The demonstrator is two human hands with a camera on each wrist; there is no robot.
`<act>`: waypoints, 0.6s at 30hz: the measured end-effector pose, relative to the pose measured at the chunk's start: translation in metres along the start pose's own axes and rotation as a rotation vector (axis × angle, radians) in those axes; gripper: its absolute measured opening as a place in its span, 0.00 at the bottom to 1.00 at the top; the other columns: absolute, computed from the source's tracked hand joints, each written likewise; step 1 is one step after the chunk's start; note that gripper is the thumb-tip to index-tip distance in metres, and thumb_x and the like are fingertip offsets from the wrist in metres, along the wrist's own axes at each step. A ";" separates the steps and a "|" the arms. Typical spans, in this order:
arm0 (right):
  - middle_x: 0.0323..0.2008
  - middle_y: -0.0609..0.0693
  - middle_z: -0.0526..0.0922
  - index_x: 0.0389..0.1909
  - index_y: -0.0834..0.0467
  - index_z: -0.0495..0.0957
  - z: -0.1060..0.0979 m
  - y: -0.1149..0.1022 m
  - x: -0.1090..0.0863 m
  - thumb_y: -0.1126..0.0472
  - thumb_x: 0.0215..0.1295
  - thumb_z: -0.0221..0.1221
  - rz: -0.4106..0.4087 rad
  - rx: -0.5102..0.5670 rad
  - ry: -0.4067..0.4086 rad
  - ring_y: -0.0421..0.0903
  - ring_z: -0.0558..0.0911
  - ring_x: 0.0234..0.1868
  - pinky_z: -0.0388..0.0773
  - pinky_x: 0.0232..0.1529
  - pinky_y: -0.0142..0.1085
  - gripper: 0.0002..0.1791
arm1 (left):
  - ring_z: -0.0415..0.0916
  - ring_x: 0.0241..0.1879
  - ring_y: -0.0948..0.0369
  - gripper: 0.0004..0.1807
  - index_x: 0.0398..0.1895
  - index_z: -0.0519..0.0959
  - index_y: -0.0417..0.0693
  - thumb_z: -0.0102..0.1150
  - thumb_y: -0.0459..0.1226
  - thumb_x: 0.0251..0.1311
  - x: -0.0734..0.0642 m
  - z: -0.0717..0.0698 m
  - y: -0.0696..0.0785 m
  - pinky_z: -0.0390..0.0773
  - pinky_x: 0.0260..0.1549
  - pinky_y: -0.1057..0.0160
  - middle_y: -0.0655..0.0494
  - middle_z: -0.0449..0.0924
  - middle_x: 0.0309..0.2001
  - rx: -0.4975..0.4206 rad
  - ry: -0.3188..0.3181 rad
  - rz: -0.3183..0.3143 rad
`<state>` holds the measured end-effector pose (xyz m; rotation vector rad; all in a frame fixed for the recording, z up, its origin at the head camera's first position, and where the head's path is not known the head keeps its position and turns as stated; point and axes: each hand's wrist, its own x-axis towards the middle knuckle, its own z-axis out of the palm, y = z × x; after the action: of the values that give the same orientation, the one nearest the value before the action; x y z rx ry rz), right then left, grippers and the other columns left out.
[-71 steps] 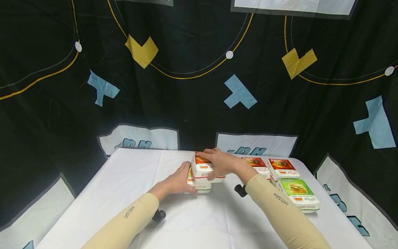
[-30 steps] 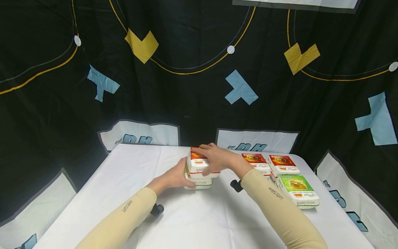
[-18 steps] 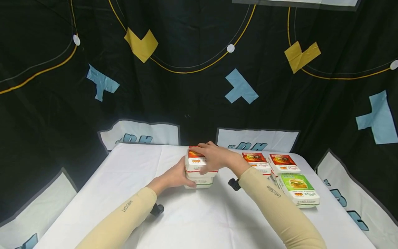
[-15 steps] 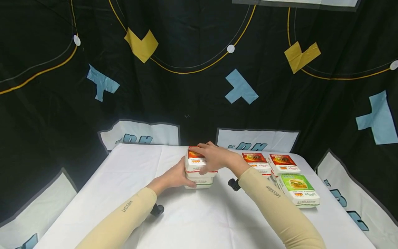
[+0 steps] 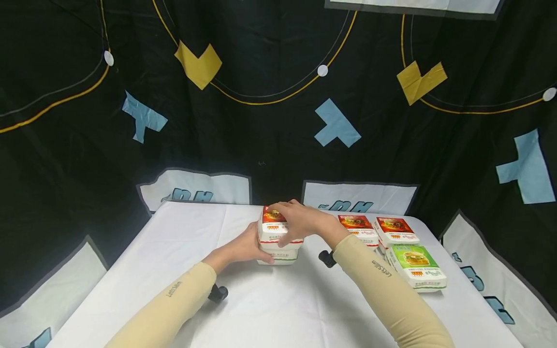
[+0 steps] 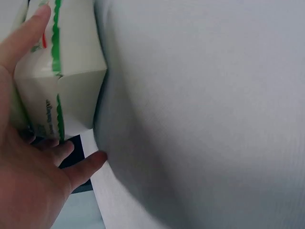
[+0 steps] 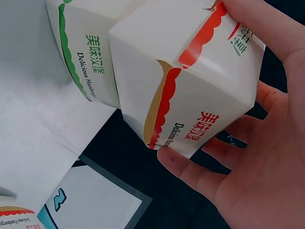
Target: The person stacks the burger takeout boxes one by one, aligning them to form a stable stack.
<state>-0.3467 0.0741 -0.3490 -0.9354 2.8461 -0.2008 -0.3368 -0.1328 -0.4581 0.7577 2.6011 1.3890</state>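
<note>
Near the far edge of the table, a red-topped burger box sits on a green-trimmed burger box. My right hand grips the red box from above and the right, fingers over its far side and thumb at the front. Around the left side of the lower box, my left hand holds on, its thumb along the front. The left wrist view shows the green-trimmed box beside the thumb. In the right wrist view, the red-trimmed box has a slightly gaping lid seam. The lower box's top is hidden.
To the right stand more burger boxes: a red one, another red one and a green one nearer the front. White cloth covers the table. A black curtain hangs behind it.
The red box has shifted left, from sitting off to the right to lying more squarely over the green-trimmed box. Both hands still hold their boxes; over the last half second they barely moved.
</note>
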 end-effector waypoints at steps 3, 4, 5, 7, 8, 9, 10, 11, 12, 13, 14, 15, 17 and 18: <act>0.70 0.42 0.67 0.74 0.33 0.59 0.000 0.001 0.000 0.39 0.45 0.77 -0.008 -0.004 -0.009 0.44 0.65 0.64 0.81 0.51 0.44 0.54 | 0.69 0.65 0.60 0.53 0.69 0.62 0.61 0.84 0.35 0.38 0.000 -0.003 0.000 0.65 0.69 0.45 0.63 0.73 0.63 -0.019 -0.015 0.029; 0.71 0.42 0.67 0.74 0.33 0.59 0.000 0.001 0.000 0.39 0.45 0.77 -0.013 -0.009 -0.013 0.45 0.65 0.64 0.81 0.51 0.44 0.54 | 0.69 0.65 0.60 0.54 0.69 0.61 0.60 0.84 0.35 0.38 0.000 -0.004 -0.001 0.65 0.69 0.45 0.63 0.74 0.63 -0.021 -0.016 0.033; 0.71 0.42 0.67 0.74 0.32 0.59 -0.001 0.002 0.000 0.39 0.45 0.77 -0.018 -0.013 -0.017 0.45 0.64 0.65 0.81 0.52 0.45 0.54 | 0.69 0.65 0.61 0.55 0.70 0.60 0.61 0.84 0.34 0.38 -0.001 -0.004 -0.001 0.65 0.69 0.45 0.64 0.73 0.64 -0.015 -0.013 0.019; 0.71 0.43 0.66 0.75 0.32 0.59 -0.001 0.003 0.001 0.41 0.45 0.77 -0.030 -0.020 -0.024 0.46 0.64 0.67 0.81 0.53 0.45 0.54 | 0.68 0.66 0.61 0.58 0.73 0.56 0.61 0.84 0.35 0.38 -0.002 -0.005 -0.002 0.64 0.70 0.45 0.64 0.71 0.65 0.001 -0.006 -0.004; 0.72 0.43 0.66 0.75 0.32 0.59 -0.001 0.003 0.001 0.42 0.45 0.77 -0.033 -0.023 -0.027 0.47 0.63 0.67 0.81 0.53 0.46 0.55 | 0.67 0.66 0.61 0.60 0.73 0.54 0.60 0.84 0.35 0.38 -0.003 -0.005 -0.002 0.64 0.70 0.45 0.63 0.71 0.65 0.007 -0.003 -0.020; 0.72 0.43 0.66 0.75 0.32 0.59 -0.001 0.003 0.001 0.42 0.45 0.77 -0.035 -0.025 -0.031 0.47 0.63 0.68 0.81 0.53 0.46 0.55 | 0.67 0.66 0.60 0.61 0.74 0.53 0.59 0.84 0.36 0.38 -0.003 -0.005 -0.002 0.64 0.70 0.45 0.62 0.70 0.66 0.010 0.000 -0.033; 0.72 0.44 0.66 0.75 0.32 0.59 -0.002 0.003 0.001 0.43 0.46 0.77 -0.035 -0.026 -0.032 0.48 0.63 0.69 0.80 0.53 0.46 0.55 | 0.67 0.67 0.60 0.62 0.75 0.52 0.59 0.84 0.36 0.38 -0.004 -0.005 -0.002 0.63 0.70 0.45 0.61 0.70 0.66 0.015 0.003 -0.044; 0.73 0.44 0.65 0.75 0.32 0.59 -0.002 0.003 0.001 0.43 0.46 0.78 -0.033 -0.023 -0.034 0.48 0.62 0.69 0.80 0.53 0.46 0.55 | 0.67 0.67 0.60 0.63 0.76 0.51 0.58 0.84 0.37 0.38 -0.004 -0.005 -0.002 0.63 0.70 0.45 0.61 0.70 0.66 0.021 0.006 -0.059; 0.73 0.45 0.65 0.75 0.31 0.59 -0.002 0.003 0.001 0.43 0.46 0.77 -0.032 -0.020 -0.035 0.48 0.62 0.69 0.80 0.53 0.46 0.55 | 0.67 0.67 0.59 0.64 0.76 0.50 0.58 0.85 0.38 0.38 -0.005 -0.005 -0.002 0.63 0.70 0.45 0.61 0.70 0.66 0.024 0.009 -0.069; 0.74 0.45 0.64 0.75 0.31 0.58 -0.002 0.003 0.001 0.44 0.46 0.77 -0.029 -0.019 -0.035 0.48 0.62 0.69 0.81 0.53 0.46 0.55 | 0.67 0.67 0.59 0.64 0.76 0.49 0.57 0.85 0.38 0.38 -0.005 -0.005 -0.002 0.63 0.70 0.44 0.60 0.70 0.66 0.025 0.013 -0.077; 0.75 0.45 0.63 0.75 0.31 0.58 -0.002 0.002 0.001 0.43 0.46 0.77 -0.024 -0.019 -0.037 0.48 0.62 0.69 0.81 0.53 0.47 0.55 | 0.67 0.67 0.58 0.64 0.77 0.49 0.57 0.85 0.38 0.38 -0.006 -0.005 -0.002 0.63 0.70 0.43 0.60 0.70 0.67 0.018 0.017 -0.082; 0.75 0.45 0.62 0.75 0.30 0.58 -0.002 0.002 0.001 0.43 0.46 0.77 -0.021 -0.018 -0.037 0.49 0.62 0.70 0.80 0.54 0.47 0.55 | 0.67 0.68 0.58 0.65 0.77 0.49 0.57 0.85 0.39 0.38 -0.006 -0.005 -0.002 0.63 0.70 0.43 0.60 0.70 0.67 0.015 0.019 -0.087; 0.76 0.46 0.61 0.76 0.30 0.57 -0.001 0.001 0.000 0.42 0.47 0.76 -0.017 -0.020 -0.037 0.49 0.61 0.70 0.80 0.55 0.48 0.55 | 0.67 0.68 0.58 0.64 0.77 0.49 0.57 0.85 0.39 0.38 -0.007 -0.005 -0.003 0.63 0.70 0.43 0.61 0.70 0.67 0.006 0.022 -0.089; 0.76 0.46 0.60 0.76 0.30 0.57 -0.001 0.001 0.000 0.41 0.47 0.76 -0.017 -0.022 -0.036 0.49 0.61 0.71 0.79 0.55 0.48 0.55 | 0.66 0.68 0.58 0.64 0.77 0.49 0.57 0.85 0.39 0.38 -0.007 -0.005 -0.003 0.63 0.70 0.42 0.61 0.69 0.68 -0.001 0.023 -0.086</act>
<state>-0.3477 0.0749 -0.3484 -0.9584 2.8139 -0.1539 -0.3334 -0.1412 -0.4581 0.6255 2.6168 1.3826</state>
